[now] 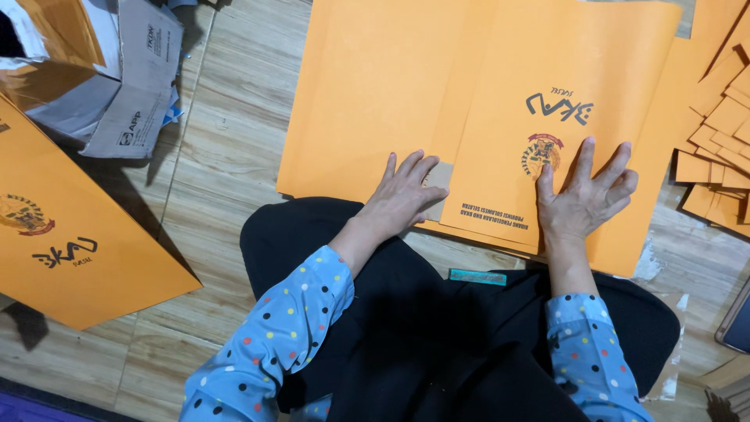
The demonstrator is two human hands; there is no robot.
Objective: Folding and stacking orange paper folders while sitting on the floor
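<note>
Wood-look plank floor (234,156), seen from above; seated person with dark lap and blue polka-dot sleeves at the near edge. Left hand (406,195): fingers spread and flat, grasping nothing, pressing on the near left part of a large orange printed sheet (547,94), fingertips beside a small brown tab (439,178) at the sheet's folded seam. Right hand (586,199): fingers splayed and flat, likewise unclenched, resting on the near right panel of the same sheet, thumb just beside a round red-and-gold emblem (542,155). Sheet lies directly ahead of both hands, its long axis running left to right across the floor, its fold line running away from the person between the two hands; both hands are equally near, one on each side of the fold. Small teal strip (477,277) on the lap, between the wrists. Further out: stack of small orange folded pieces (723,156) at the right edge; another orange printed sheet (78,227) at the left edge; open cardboard box (94,70) in the far left corner.
</note>
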